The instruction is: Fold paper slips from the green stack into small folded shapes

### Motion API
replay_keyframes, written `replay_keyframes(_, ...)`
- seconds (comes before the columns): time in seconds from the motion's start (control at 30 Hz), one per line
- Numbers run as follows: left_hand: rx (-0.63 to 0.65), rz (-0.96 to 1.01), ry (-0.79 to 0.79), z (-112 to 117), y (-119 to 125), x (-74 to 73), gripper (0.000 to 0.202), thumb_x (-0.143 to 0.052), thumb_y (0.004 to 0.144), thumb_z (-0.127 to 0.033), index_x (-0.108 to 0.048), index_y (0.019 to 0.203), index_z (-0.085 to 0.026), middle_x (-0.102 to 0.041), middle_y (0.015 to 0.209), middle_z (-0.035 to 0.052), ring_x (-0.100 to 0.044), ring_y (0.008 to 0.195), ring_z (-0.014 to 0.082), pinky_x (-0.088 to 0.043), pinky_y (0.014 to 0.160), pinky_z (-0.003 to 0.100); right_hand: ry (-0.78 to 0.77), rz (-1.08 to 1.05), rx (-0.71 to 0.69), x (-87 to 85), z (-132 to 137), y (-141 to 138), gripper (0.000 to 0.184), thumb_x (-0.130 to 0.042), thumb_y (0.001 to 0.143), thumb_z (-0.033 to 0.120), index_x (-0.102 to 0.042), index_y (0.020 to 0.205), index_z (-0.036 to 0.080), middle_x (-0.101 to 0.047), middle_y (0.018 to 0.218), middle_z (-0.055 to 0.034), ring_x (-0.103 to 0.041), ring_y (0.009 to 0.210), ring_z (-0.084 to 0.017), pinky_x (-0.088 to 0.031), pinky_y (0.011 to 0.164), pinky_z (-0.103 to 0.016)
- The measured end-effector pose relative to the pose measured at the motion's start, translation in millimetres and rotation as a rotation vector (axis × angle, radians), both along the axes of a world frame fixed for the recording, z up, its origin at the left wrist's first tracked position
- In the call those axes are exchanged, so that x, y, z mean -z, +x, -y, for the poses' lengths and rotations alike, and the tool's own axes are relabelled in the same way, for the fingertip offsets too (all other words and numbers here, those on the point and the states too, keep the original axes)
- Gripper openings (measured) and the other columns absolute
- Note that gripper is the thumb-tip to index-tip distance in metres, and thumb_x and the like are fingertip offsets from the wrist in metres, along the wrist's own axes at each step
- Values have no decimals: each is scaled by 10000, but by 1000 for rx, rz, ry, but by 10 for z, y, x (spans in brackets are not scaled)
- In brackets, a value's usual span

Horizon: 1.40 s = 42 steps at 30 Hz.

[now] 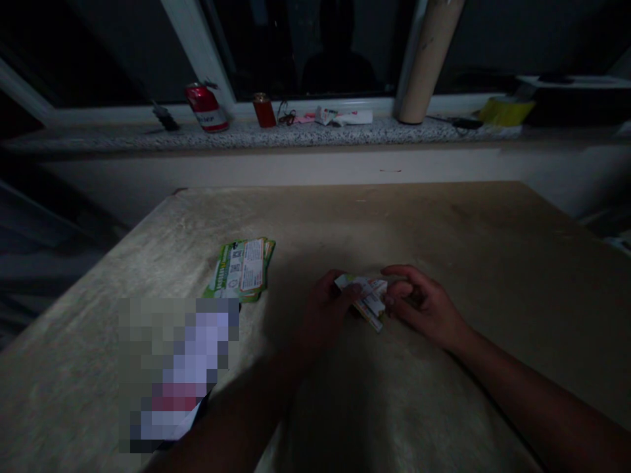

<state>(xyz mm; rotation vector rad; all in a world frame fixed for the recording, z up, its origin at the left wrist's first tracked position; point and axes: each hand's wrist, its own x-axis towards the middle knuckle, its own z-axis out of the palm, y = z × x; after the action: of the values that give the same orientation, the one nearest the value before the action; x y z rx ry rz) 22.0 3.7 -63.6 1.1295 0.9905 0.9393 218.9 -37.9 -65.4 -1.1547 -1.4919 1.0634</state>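
Observation:
Both my hands meet over the middle of a tan table [444, 223]. My left hand [325, 309] and my right hand [419, 302] pinch the two sides of a small folded printed paper [367, 297], white with green and red print, held just above the table top. Fingers of both hands are curled on it. A little to the left lies a small stack of green and white printed leaflets [242, 268], flat on the table, untouched.
A blurred-out flat object [177, 368] lies near my left forearm. Behind the table runs a speckled window sill [276, 135] with a dented red can [207, 107], a small red lighter-like object [264, 110], paper scraps [342, 117], a cardboard tube [426, 62] and a yellow item [505, 110].

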Motion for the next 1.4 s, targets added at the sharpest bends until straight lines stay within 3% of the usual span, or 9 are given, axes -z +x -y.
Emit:
replay_keyframes(0.13, -57, 126, -99, -9, 7, 14, 290, -749, 775, -360, -572, 941, -202, -700, 786, -6, -674, 686, 165, -546, 631, 279, 47, -37, -21, 8, -4, 22, 280, -636, 930, 254, -546, 1195, 255, -700, 793, -7, -672, 676, -156, -524, 593, -254)
replay_keyframes(0.23, -79, 251, -160, -29, 14, 18, 364, -784, 745, -361, -529, 956, -209, -722, 857, 11, -699, 756, 177, -569, 680, 303, 195, 57, -14, -1, -1, 29, 227, -689, 891, 234, -600, 1100, 242, -723, 872, -34, -688, 743, -164, -551, 653, -266)
replay_keyframes(0.33, -107, 332, -198, -41, 15, 15, 422, -810, 726, -355, -505, 982, -214, -728, 889, 15, -712, 796, 181, -574, 719, 311, 298, 191, 20, 0, -8, 22, 242, -792, 809, 241, -650, 1005, 233, -722, 828, -28, -694, 729, -177, -558, 655, -279)
replay_keyframes(0.53, -43, 318, -150, -17, -3, 2, 380, -758, 798, -353, -468, 998, -210, -733, 913, 32, -720, 741, 172, -572, 705, 311, 440, 245, 83, -24, -53, 5, 54, -740, 860, 188, -719, 900, 217, -756, 878, -54, -722, 757, -179, -575, 676, -289)
replay_keyframes(0.63, -20, 285, -68, -11, -29, -34, 459, -765, 800, -342, -442, 1102, -221, -725, 968, 27, -722, 679, 156, -573, 703, 313, 432, 212, 159, -47, -56, 21, 37, -737, 863, 179, -744, 861, 216, -767, 848, -54, -729, 763, -180, -582, 676, -284)
replay_keyframes(0.73, -11, 254, 18, -14, -54, -72, 557, -826, 712, -274, -463, 1132, -230, -701, 1021, 16, -715, 689, 140, -569, 700, 290, 375, 154, 230, -54, -48, 46, 15, -757, 842, 202, -761, 841, 216, -772, 829, -51, -723, 737, -175, -586, 667, -279)
replay_keyframes(0.83, -33, 160, 105, -8, -71, -79, 473, -842, 665, -229, -534, 1023, -212, -682, 988, 3, -696, 719, 126, -548, 692, 253, 303, 70, 273, -51, -44, 60, 12, -777, 814, 224, -769, 817, 216, -770, 794, -42, -701, 677, -160, -577, 630, -265)
replay_keyframes(1.07, -39, 13, 240, 14, -111, -21, 183, -726, 838, -310, -649, 941, -181, -722, 755, 5, -688, 732, 147, -527, 715, 262, 257, -34, 295, -45, -45, 66, 53, -795, 796, 269, -769, 782, 226, -765, 767, -37, -677, 659, -153, -551, 593, -250)
replay_keyframes(1.4, -74, -53, 270, 60, -115, -107, 161, -724, 842, -330, -687, 793, -181, -752, 767, 26, -701, 776, 169, -540, 780, 298, 204, -66, 227, -28, -32, 46, 115, -798, 820, 305, -753, 769, 211, -754, 792, -51, -677, 699, -165, -534, 597, -264)
